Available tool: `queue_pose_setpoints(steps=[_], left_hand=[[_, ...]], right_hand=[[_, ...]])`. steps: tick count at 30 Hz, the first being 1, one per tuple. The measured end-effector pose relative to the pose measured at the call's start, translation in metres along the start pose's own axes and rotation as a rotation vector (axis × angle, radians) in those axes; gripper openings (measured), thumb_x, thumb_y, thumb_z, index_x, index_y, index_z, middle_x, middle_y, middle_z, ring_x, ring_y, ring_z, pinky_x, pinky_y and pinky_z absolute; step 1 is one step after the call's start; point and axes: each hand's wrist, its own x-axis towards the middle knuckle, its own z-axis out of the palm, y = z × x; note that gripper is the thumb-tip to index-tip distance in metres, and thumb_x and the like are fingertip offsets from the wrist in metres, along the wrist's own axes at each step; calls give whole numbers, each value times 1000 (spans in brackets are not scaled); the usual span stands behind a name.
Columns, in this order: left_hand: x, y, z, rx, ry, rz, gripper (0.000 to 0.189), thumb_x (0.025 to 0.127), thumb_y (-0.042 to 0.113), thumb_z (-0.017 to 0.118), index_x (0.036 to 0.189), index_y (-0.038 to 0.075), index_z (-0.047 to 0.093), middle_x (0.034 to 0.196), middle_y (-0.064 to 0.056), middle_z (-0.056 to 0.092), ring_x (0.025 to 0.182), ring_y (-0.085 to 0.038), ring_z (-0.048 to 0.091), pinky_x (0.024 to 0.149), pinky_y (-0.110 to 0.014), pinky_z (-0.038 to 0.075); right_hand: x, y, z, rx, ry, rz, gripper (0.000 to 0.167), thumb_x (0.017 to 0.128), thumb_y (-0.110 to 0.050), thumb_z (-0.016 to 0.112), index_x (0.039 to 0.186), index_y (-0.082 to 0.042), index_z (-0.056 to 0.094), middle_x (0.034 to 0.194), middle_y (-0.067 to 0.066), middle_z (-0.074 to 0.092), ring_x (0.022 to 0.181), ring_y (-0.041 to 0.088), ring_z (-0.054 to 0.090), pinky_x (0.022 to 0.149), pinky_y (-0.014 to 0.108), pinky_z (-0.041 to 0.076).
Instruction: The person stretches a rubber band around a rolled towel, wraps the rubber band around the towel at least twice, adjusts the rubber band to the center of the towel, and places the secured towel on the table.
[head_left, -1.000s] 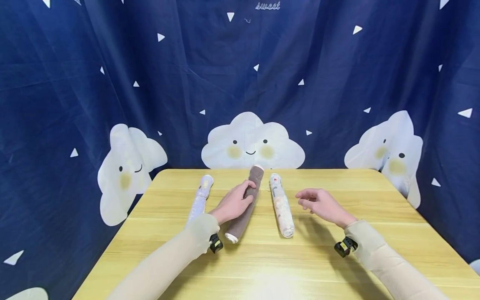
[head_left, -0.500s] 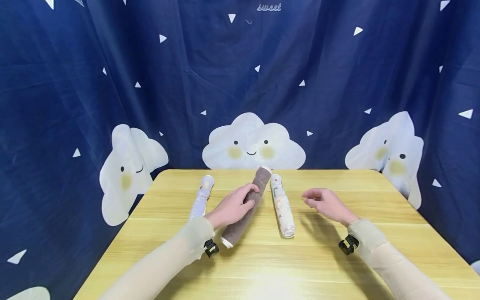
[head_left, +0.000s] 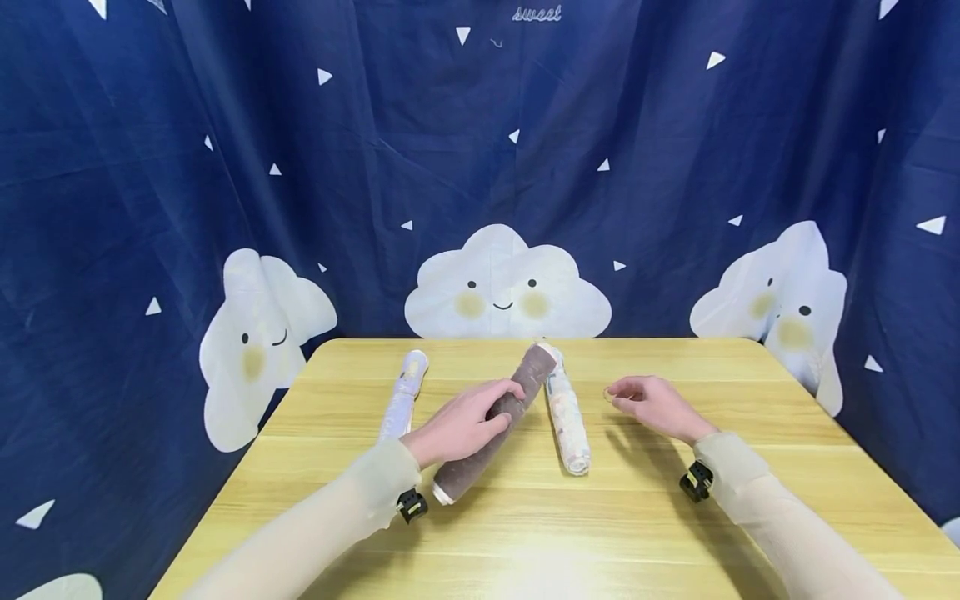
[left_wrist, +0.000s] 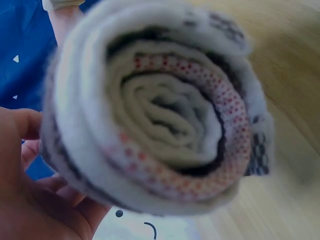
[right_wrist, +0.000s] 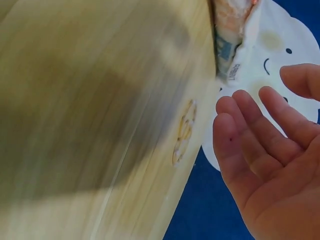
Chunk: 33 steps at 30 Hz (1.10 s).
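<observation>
My left hand [head_left: 467, 421] grips a brown rolled-up towel [head_left: 536, 367] around its middle, fingers over the top. The roll lies slanted, its far end overlapping the top of a white patterned rolled-up towel [head_left: 568, 425]. In the left wrist view, the end of the brown rolled-up towel [left_wrist: 165, 107] shows coiled white layers with a red-dotted strip. My right hand [head_left: 660, 407] hovers right of the white roll, fingers loosely bent and holding nothing. Near its fingertips a small yellowish loop [right_wrist: 185, 132] lies on the table.
A lavender rolled-up towel [head_left: 405, 387] lies left of the brown one, partly hidden by my left hand and sleeve. The wooden table [head_left: 675, 542] ends at a blue curtain [head_left: 450, 125] printed with clouds and triangles, which surrounds it on the sides and back.
The brown towel has turned clockwise, its far end shifting right over the white roll and its near end moving left and closer. My right hand has moved slightly right.
</observation>
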Motion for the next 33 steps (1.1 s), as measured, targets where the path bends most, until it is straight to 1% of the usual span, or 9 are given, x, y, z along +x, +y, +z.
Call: queue_pose_setpoints(steps=[6, 11, 14, 18, 21, 23, 26, 28, 33], left_hand=[[-3, -5, 2, -4, -55, 33, 33, 102, 24, 50, 132, 39, 51, 141, 11, 55, 124, -11, 55, 103, -39, 47], [-5, -9, 4, -21, -87, 48, 32, 102, 24, 50, 130, 39, 52, 137, 10, 56, 120, -10, 56, 101, -38, 47], [-7, -11, 4, -28, -94, 47, 33, 102, 23, 51, 130, 40, 52, 136, 9, 57, 120, -10, 55, 101, -38, 47], [-10, -12, 5, -29, -97, 44, 33, 102, 23, 52, 130, 40, 53, 136, 10, 58, 120, -10, 56, 100, -38, 47], [-11, -13, 5, -28, -98, 48, 33, 102, 23, 52, 130, 40, 53, 136, 9, 58, 120, -10, 56, 100, -38, 47], [-11, -13, 5, -26, -98, 52, 33, 101, 22, 52, 130, 40, 54, 137, 10, 58, 120, -10, 55, 101, -38, 47], [-11, -14, 5, -18, -97, 67, 34, 101, 22, 52, 130, 40, 54, 136, 10, 58, 120, -9, 55, 101, -38, 47], [-12, -14, 4, -13, -99, 80, 35, 102, 22, 52, 131, 41, 54, 136, 11, 58, 121, -8, 55, 103, -38, 46], [-12, -14, 5, -25, -106, 86, 43, 101, 23, 53, 139, 43, 49, 140, 10, 56, 124, -9, 54, 105, -39, 46]], right_hand=[[3, 7, 0, -43, -9, -11, 26, 96, -12, 64, 117, 3, 68, 108, 16, 72, 95, 23, 66, 83, 37, 52], [11, 17, 5, -97, 0, -10, 23, 93, -8, 65, 113, 3, 70, 101, 13, 72, 89, 20, 64, 77, 33, 51], [20, 22, 10, -156, 1, -21, 22, 90, -7, 67, 110, 3, 71, 95, 10, 72, 85, 19, 64, 75, 35, 52], [29, 25, 15, -262, -9, -10, 22, 84, -6, 72, 105, 1, 73, 90, 6, 74, 84, 20, 67, 79, 40, 54], [32, 25, 15, -330, -26, 17, 18, 79, -6, 74, 97, -6, 76, 88, 3, 74, 84, 20, 67, 80, 43, 54], [34, 25, 15, -369, -45, 25, 11, 78, -5, 71, 87, -10, 75, 84, 1, 72, 80, 20, 63, 77, 42, 52], [37, 25, 16, -416, -57, 37, 16, 79, -3, 66, 73, -16, 72, 79, -1, 69, 76, 21, 58, 73, 40, 48], [39, 25, 17, -442, -54, 38, 21, 81, -3, 64, 69, -18, 72, 80, 0, 70, 76, 21, 61, 73, 41, 50], [43, 25, 20, -480, -39, 53, 17, 86, -7, 67, 75, -15, 78, 90, 6, 75, 87, 28, 69, 80, 49, 56]])
